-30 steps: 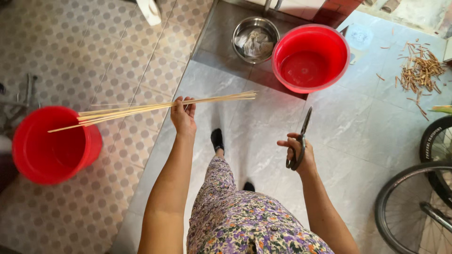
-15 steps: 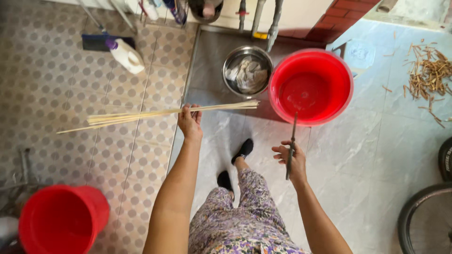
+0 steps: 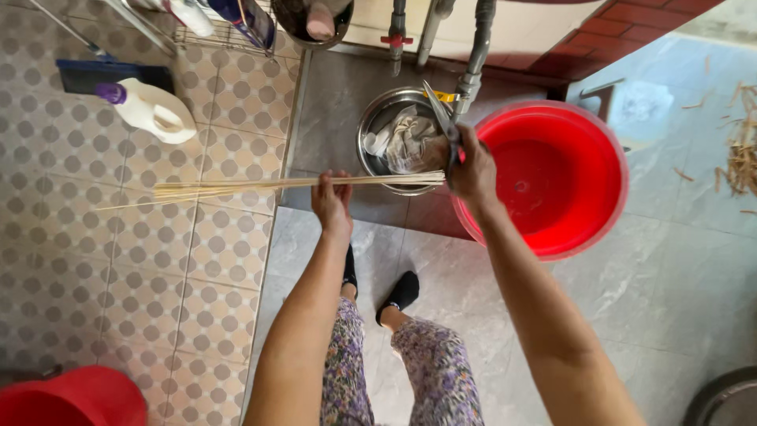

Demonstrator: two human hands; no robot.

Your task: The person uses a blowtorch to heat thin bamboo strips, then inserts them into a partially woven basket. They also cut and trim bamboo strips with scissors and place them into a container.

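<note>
My left hand grips a bundle of thin pale sticks, held level, with the long ends pointing left over the dotted tiles. My right hand holds a pair of scissors, blades pointing up, right at the sticks' right ends. Just right of that hand stands a big red basin. A steel bowl with a crumpled cloth inside sits behind the sticks.
A white jug with a purple cap lies at upper left beside a dark dustpan. Pipes and a wire rack line the far wall. A second red bucket sits at bottom left. Cut stick pieces litter the right floor.
I have stepped closer to the wall. My right hand rose from waist height, bringing the scissors up to the sticks' right ends. The left red bucket slid to the bottom corner of view.
</note>
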